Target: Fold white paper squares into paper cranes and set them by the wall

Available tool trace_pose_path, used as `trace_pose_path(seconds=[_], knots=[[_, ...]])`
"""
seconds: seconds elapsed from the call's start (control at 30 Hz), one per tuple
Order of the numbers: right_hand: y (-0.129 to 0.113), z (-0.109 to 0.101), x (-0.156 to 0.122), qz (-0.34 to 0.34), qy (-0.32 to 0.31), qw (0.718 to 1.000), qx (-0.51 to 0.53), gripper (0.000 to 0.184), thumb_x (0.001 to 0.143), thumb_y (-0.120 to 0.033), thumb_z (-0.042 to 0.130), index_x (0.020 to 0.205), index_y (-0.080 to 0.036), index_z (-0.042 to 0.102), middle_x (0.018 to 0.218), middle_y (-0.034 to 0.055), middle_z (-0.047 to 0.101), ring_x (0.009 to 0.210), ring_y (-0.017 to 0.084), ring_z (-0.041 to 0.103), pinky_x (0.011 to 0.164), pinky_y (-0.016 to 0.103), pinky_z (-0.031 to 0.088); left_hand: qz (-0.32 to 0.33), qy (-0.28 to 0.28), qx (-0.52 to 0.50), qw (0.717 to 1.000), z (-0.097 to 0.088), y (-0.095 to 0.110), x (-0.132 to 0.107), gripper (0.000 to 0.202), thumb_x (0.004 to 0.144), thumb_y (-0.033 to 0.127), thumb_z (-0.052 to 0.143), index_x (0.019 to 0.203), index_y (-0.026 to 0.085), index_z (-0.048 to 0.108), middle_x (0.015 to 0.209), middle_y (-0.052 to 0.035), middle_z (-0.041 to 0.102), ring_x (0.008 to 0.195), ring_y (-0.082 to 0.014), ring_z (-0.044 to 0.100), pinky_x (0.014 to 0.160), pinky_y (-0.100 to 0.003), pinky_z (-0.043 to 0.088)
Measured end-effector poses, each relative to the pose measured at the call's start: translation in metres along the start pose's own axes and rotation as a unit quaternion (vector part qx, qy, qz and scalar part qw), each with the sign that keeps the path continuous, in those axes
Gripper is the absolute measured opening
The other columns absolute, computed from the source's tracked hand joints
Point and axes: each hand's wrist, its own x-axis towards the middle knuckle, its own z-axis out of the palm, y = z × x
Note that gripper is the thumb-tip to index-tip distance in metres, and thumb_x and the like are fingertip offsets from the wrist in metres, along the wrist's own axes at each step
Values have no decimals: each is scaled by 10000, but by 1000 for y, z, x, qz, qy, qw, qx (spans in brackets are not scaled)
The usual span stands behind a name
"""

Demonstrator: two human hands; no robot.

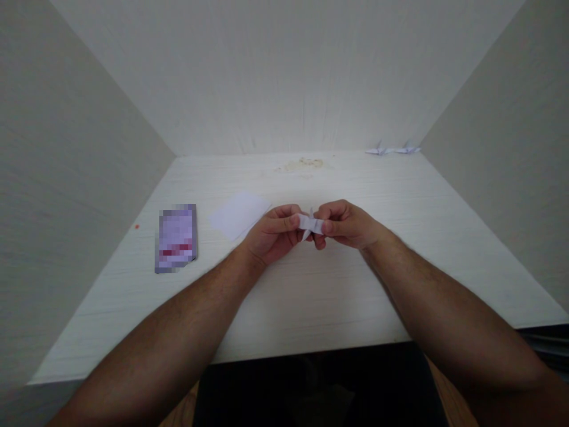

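Note:
A small white origami crane (311,223) is held above the middle of the table between my two hands. My left hand (280,231) pinches its left wing between thumb and fingers. On the other side, my right hand (344,225) grips the right wing the same way. One thin point of the folded paper sticks up and another points down between the wings. Some of my fingertips are hidden behind the paper. To the left of my left hand lie white paper sheets (237,213), flat on the table.
Two folded paper cranes (380,150) stand by the back wall at the right. A blurred purple flat object (176,237) lies on the left of the white table (306,308). Walls enclose the table at the back and both sides. A brownish stain (306,163) marks the back.

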Motion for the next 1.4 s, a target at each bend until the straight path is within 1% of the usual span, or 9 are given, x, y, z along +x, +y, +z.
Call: trace_pose_path(seconds=[0.13, 0.27, 0.43, 0.57, 0.7, 0.83, 1.0, 1.17, 1.4], knots=[[-1, 2, 0, -16, -3, 1000, -1, 299, 786, -407, 802, 710, -163, 648, 662, -7, 733, 619, 106, 683, 636, 245, 562, 8, -17, -4, 1000, 4, 0, -1, 282, 696, 313, 847, 643, 133, 636, 689, -50, 660, 623, -195, 656, 645, -371, 569], [-2, 3, 1, -18, -2, 1000, -5, 308, 776, -421, 808, 705, -165, 650, 652, -7, 731, 640, 115, 694, 661, 258, 559, 10, -12, -1, 1000, 4, 0, -2, 278, 693, 317, 851, 648, 142, 641, 707, -48, 669, 636, -194, 665, 633, -355, 563], [-1, 1, 1, -25, -5, 1000, -8, 311, 776, -427, 806, 706, -166, 653, 664, -11, 730, 663, 120, 696, 678, 271, 555, 22, -22, 7, 1000, 4, -2, -1, 259, 710, 343, 841, 693, 154, 664, 727, -38, 685, 645, -202, 686, 640, -352, 557], [0, 1, 1, -22, 4, 1000, -5, 300, 772, -416, 812, 702, -166, 661, 672, -13, 732, 668, 118, 696, 675, 264, 549, 31, -18, 3, 999, 4, -2, -1, 258, 714, 332, 841, 680, 153, 659, 726, -36, 692, 635, -193, 686, 609, -317, 540], [0, 2, 0, -15, 3, 1000, -9, 319, 761, -431, 817, 697, -163, 656, 663, -11, 725, 680, 120, 699, 693, 269, 550, 24, -24, -2, 999, 4, -2, -1, 250, 715, 316, 839, 677, 151, 656, 736, -44, 699, 644, -197, 692, 616, -319, 544], [0, 2, 0, -17, 1, 1000, -8, 319, 763, -434, 814, 700, -165, 654, 659, -11, 721, 697, 129, 706, 699, 276, 551, 21, -9, -3, 1000, 4, -2, -2, 277, 690, 330, 856, 667, 149, 648, 725, -43, 695, 635, -200, 691, 624, -334, 554], [1, 0, 0, -25, -10, 1000, -7, 288, 782, -410, 804, 709, -169, 663, 673, -9, 729, 698, 129, 705, 707, 283, 547, 19, -14, 10, 1000, 4, -2, -2, 277, 697, 360, 845, 681, 153, 663, 709, -48, 691, 642, -225, 700, 642, -361, 555], [0, 1, 0, -22, -6, 1000, -13, 306, 768, -431, 810, 707, -171, 661, 671, -13, 725, 677, 120, 693, 694, 276, 546, 23, -6, 18, 1000, 5, -2, -3, 303, 682, 378, 854, 673, 153, 651, 704, -41, 686, 649, -220, 699, 630, -342, 543], [-1, 1, 0, -17, -12, 1000, -14, 303, 774, -435, 805, 709, -172, 668, 659, -15, 719, 664, 119, 689, 686, 275, 546, 15, -21, 12, 1000, 5, -1, -2, 294, 690, 367, 845, 670, 151, 646, 717, -48, 693, 656, -233, 708, 641, -351, 539]])
